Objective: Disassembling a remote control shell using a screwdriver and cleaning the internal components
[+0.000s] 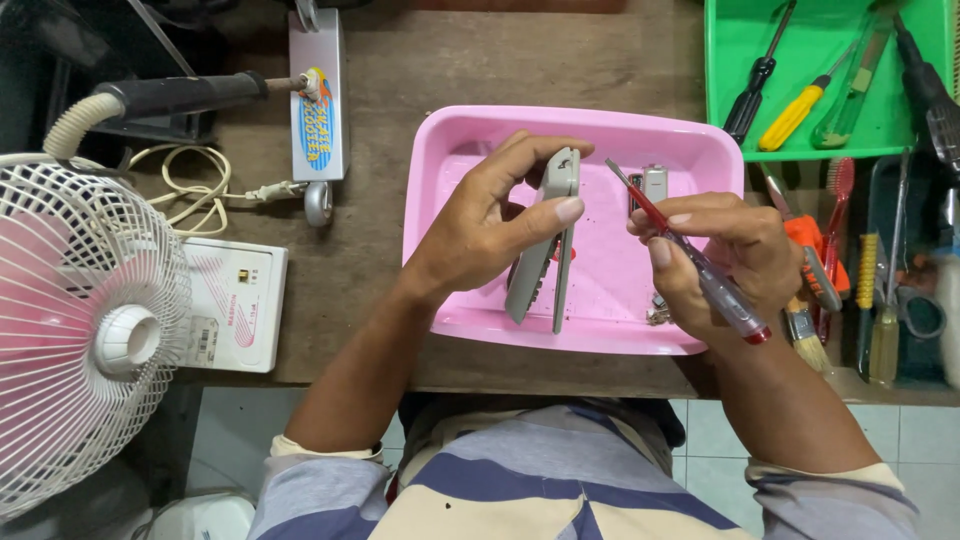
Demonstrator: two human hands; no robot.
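A fan (85, 330) stands far left of a wooden tabletop (400, 70). Over a pink tray (480, 135), the left hand (490, 225) clamps a grey remote (545, 240), its halves parting. The right hand (725, 250) pinches a screwdriver (690, 255), tip beside the seam. Prying gently along the seam would likely spare the clips.

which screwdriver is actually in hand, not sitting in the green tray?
The red-tipped clear-handled screwdriver, held in the right hand over the pink tray. The black-handled one and yellow-handled one lie untouched in the green tray.
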